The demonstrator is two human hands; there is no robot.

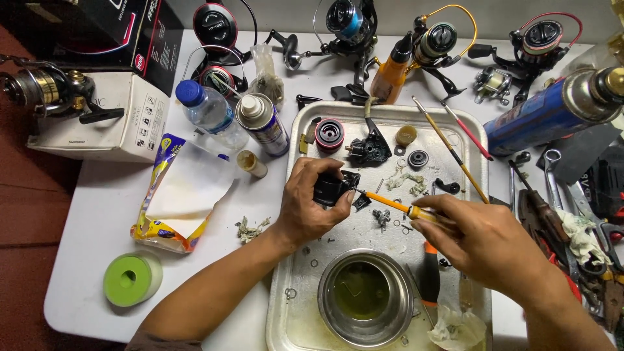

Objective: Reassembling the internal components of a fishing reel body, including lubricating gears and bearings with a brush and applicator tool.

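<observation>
**Reel body under the screwdriver**

My left hand (pixel 312 205) grips the black reel body (pixel 333 188) over the metal tray (pixel 296 312). My right hand (pixel 484 237) pinches the yellow-handled screwdriver (pixel 390 203), tip touching the body, above the steel bowl (pixel 365 298).

There is just one camera, worn on the person's head, and it looks almost straight down at a white table (pixel 97 214). It sits close, so a metal tray (pixel 296 286) fills the lower middle of the frame. Both arms come up from the bottom edge, and the far right edge looks a bit blurry.
</observation>
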